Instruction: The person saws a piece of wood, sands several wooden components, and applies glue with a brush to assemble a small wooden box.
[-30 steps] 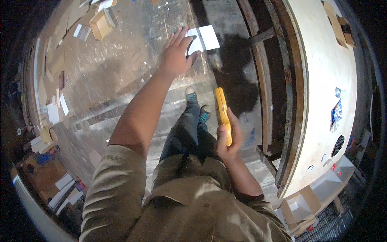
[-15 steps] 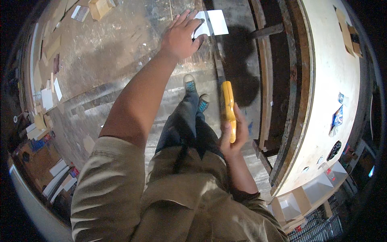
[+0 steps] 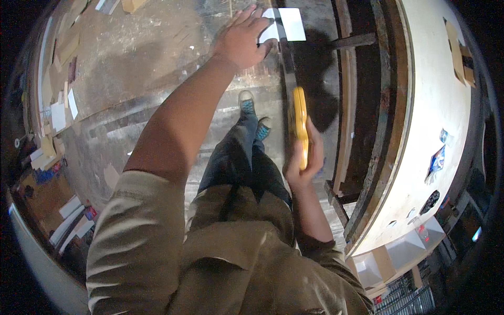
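My right hand (image 3: 308,157) is wrapped round the yellow handle (image 3: 300,113) of a handsaw, whose long blade (image 3: 288,71) points away from me. The blade's far part crosses a small white board (image 3: 293,24), which sticks out past the worktable's right edge. My left hand (image 3: 242,38) lies with fingers spread on the tabletop, its thumb and nearest fingers on the left part of the board. Those fingers hide some of that part. Shadow and blur make the saw teeth impossible to make out.
The worn brown worktable (image 3: 152,58) spreads ahead and left, with offcuts (image 3: 59,115) along its left side. To the right, wooden framing (image 3: 386,105) supports a pale panel (image 3: 428,89). A divided white box (image 3: 404,249) stands at lower right. My shoes (image 3: 247,102) show below the table edge.
My right hand has pushed the saw forward, so its handle is closer to the board. My left hand stays spread on the board and table. The whole view has shifted slightly.
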The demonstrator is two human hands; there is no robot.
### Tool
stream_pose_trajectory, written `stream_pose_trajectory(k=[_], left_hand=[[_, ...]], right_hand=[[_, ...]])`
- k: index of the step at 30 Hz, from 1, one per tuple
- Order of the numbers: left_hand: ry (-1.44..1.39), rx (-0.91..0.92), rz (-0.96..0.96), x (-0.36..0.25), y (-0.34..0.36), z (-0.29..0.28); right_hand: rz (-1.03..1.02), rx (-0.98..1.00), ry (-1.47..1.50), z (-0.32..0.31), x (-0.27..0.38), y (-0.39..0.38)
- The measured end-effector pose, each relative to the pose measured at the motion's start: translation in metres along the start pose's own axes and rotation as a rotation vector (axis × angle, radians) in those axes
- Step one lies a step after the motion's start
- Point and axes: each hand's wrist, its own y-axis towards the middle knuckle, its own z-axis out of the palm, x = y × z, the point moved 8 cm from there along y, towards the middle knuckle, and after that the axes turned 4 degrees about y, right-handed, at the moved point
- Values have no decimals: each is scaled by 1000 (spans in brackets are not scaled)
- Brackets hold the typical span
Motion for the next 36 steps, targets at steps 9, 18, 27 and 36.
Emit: stream_pose_trajectory(k=[9,18,27,36], left_hand=[[-24,-31,21,0,5,0],[4,-15,26,-1,4,1],[22,-26,37,-3,7,-4],[6,-47,59,-6,7,-8]], right_hand=[[-82,-26,7,3,-5,-2],[-40,-22,46,-2,-2,1],[-78,-28,12,2,2,13],[-78,-38,10,9,11,36]])
